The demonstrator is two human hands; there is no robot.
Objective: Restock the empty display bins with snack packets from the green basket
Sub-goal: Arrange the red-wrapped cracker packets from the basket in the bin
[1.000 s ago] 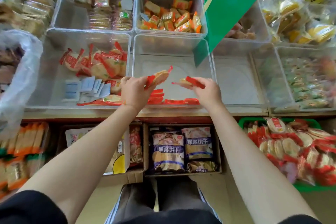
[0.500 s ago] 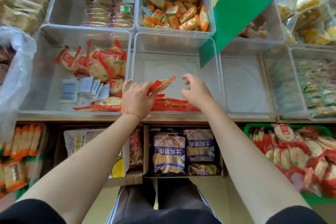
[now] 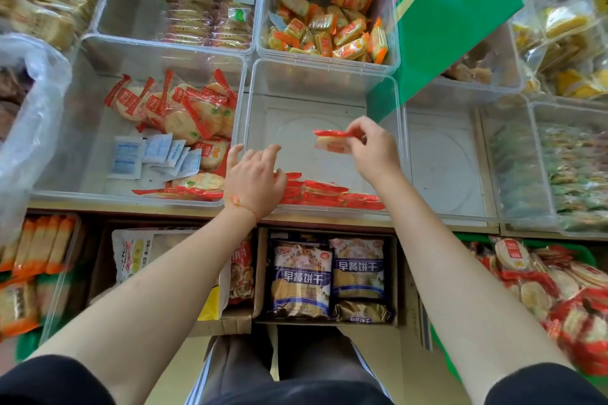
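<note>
Since half a second ago the left hand [image 3: 253, 182] has let go of its packet and the right hand [image 3: 373, 149], empty then, has come up with a new one. The right hand now pinches a red-edged snack packet [image 3: 330, 141] between thumb and fingertips, holding it in the air over the middle of the clear bin [image 3: 324, 85]. The left hand has its fingers loosely spread and holds nothing; it reaches over the bin's near left corner, thumb beside the row of red packets [image 3: 324, 194] lying along the near wall of the bin. The rest of the bin floor is bare. The green basket [image 3: 589, 260] sits low at the right, below the shelf edge, heaped with the same red-and-white packets. The bin to the left [image 3: 158, 52] holds similar red packets and some small white sachets [image 3: 151, 156]. A green sign [image 3: 460, 16] leans over the far right corner of the middle bin
</note>
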